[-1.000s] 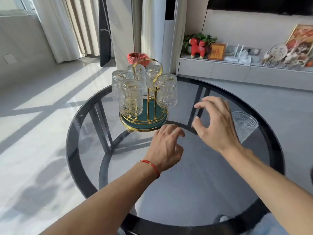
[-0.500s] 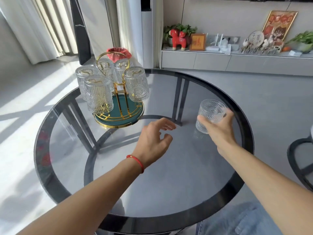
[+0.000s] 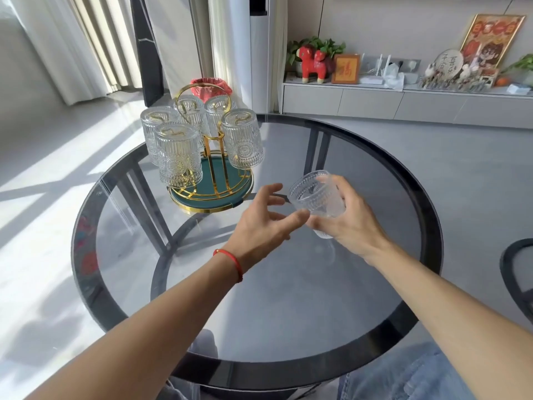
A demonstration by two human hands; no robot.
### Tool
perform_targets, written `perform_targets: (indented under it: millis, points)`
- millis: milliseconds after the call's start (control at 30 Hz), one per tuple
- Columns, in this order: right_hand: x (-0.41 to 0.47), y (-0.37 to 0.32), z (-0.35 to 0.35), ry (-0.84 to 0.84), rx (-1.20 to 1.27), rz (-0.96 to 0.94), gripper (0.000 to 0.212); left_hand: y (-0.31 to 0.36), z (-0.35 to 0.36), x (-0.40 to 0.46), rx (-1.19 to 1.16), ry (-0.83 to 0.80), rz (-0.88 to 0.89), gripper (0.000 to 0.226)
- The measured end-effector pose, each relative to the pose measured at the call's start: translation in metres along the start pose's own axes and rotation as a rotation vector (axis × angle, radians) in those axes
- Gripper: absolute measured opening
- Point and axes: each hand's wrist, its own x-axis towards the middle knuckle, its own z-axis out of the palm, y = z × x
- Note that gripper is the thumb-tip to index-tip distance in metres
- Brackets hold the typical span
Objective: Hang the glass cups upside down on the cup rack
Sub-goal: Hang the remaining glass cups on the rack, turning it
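A gold cup rack [image 3: 212,168] with a green round base stands at the far left of the round glass table [image 3: 288,298]. Several ribbed glass cups [image 3: 178,157] hang upside down on it. My right hand [image 3: 350,223] grips one more ribbed glass cup [image 3: 313,196], lifted above the table and tilted with its mouth toward the rack. My left hand [image 3: 265,223] is open beside it, fingers spread, thumb tip almost at the cup; I cannot tell whether it touches.
The table has a thick black rim and dark legs showing through the glass. A red bin [image 3: 212,86] stands behind the rack. A low cabinet [image 3: 375,102] with ornaments runs along the back wall. A black chair edge [image 3: 519,278] sits at right.
My right hand closed on the cup at the table's right side, lifted it and carried it left toward my left hand, tilting it. My left hand stayed open near the middle.
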Motion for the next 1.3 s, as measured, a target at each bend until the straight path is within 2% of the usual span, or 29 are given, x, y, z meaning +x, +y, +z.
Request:
perform_targets:
  millis: [100,200,267,367,433,533,667,733,800,900,1033,1200,1300]
  points:
    - [-0.003,-0.012,0.012,-0.11,-0.018,-0.076,0.088,0.004,-0.004,0.0,-0.126,-0.009,-0.039,0.097]
    - [-0.005,-0.018,0.02,-0.186,0.027,-0.108,0.087,0.008,-0.012,-0.003,-0.07,0.084,-0.013,0.089]
    - [-0.002,-0.022,0.022,-0.199,0.169,-0.016,0.079,0.01,-0.02,-0.002,-0.233,0.118,-0.06,0.079]
    - [0.001,-0.027,0.024,-0.289,0.567,0.238,0.064,0.014,-0.035,-0.002,-0.511,0.103,-0.114,0.061]
    - [0.001,-0.03,0.028,-0.372,0.688,0.32,0.063,0.013,-0.043,-0.003,-0.548,0.06,-0.091,0.058]
    - [0.002,-0.032,0.035,-0.355,0.756,0.339,0.056,0.007,-0.055,-0.004,-0.375,-0.004,-0.055,0.06]
    - [0.01,-0.03,0.039,-0.207,0.692,0.275,0.052,-0.004,-0.081,-0.002,0.063,-0.043,0.063,0.073]
    - [0.011,-0.033,0.041,-0.111,0.586,0.225,0.049,-0.014,-0.088,-0.004,0.315,-0.051,0.128,0.073]
    - [0.01,-0.039,0.043,-0.005,0.387,0.146,0.052,-0.027,-0.092,-0.004,0.548,0.011,0.199,0.066]
    - [0.008,-0.048,0.042,0.088,0.121,0.008,0.054,-0.042,-0.096,-0.003,0.793,0.018,0.257,0.062]
    - [0.016,-0.077,0.041,0.158,-0.012,-0.168,0.065,-0.054,-0.1,-0.001,0.946,-0.001,0.27,0.063]
    - [0.045,-0.133,0.044,0.25,-0.059,-0.352,0.057,-0.058,-0.097,0.001,1.032,-0.007,0.251,0.061]
    - [0.064,-0.159,0.049,0.219,-0.186,-0.411,0.059,-0.059,-0.098,0.002,1.054,-0.002,0.246,0.06]
